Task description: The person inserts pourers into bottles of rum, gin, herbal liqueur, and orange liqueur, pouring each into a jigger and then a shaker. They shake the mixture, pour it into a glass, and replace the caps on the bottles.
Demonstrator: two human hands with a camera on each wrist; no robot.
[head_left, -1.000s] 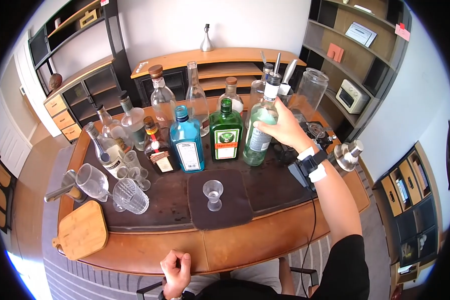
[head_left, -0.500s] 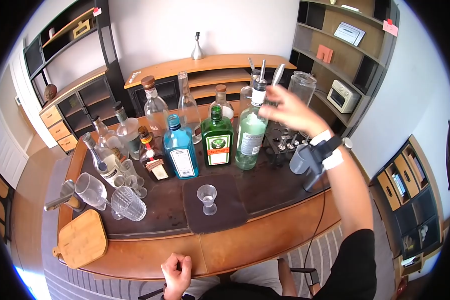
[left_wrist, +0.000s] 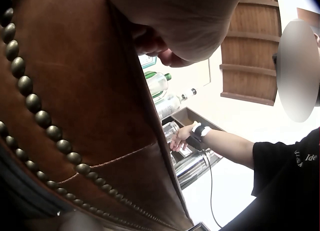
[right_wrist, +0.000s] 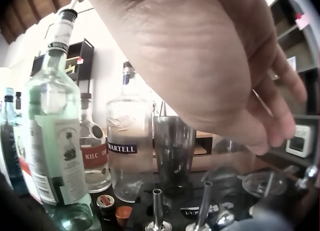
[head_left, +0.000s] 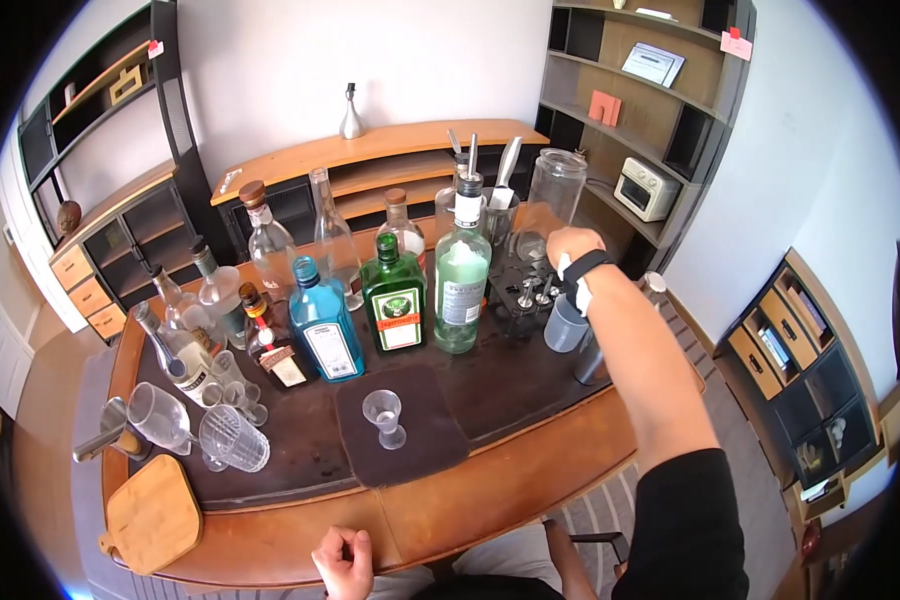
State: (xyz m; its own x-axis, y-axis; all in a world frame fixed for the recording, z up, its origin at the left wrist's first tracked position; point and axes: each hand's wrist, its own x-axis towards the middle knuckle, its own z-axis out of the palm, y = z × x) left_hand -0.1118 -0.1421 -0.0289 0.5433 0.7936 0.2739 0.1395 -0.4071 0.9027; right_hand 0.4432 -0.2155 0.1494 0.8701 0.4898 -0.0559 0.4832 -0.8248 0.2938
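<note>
My right hand [head_left: 575, 245] reaches over the far right of the table, near a large glass jar [head_left: 560, 185] and above several metal pour spouts [head_left: 530, 300]. Its fingers hang down loosely with nothing in them in the right wrist view. To its left stands a pale green bottle [head_left: 460, 290], upright, with a spout in its neck. My left hand [head_left: 344, 562] rests at the table's front edge, fingers curled in and holding nothing. A small footed glass [head_left: 383, 412] stands upright on a dark mat [head_left: 440, 450] in the middle.
A green bottle [head_left: 392, 300], a blue bottle [head_left: 325, 325] and several others line the back. Glasses [head_left: 235, 440] and a wooden board [head_left: 155, 515] occupy the left. A metal shaker tin [right_wrist: 174, 148] stands behind the spouts, and a grey cup [head_left: 566, 327] sits below my right wrist.
My right hand has let go of the pale green bottle, which now stands on the table, and has moved right toward the jar. The head view has shifted; my left hand stays at the edge.
</note>
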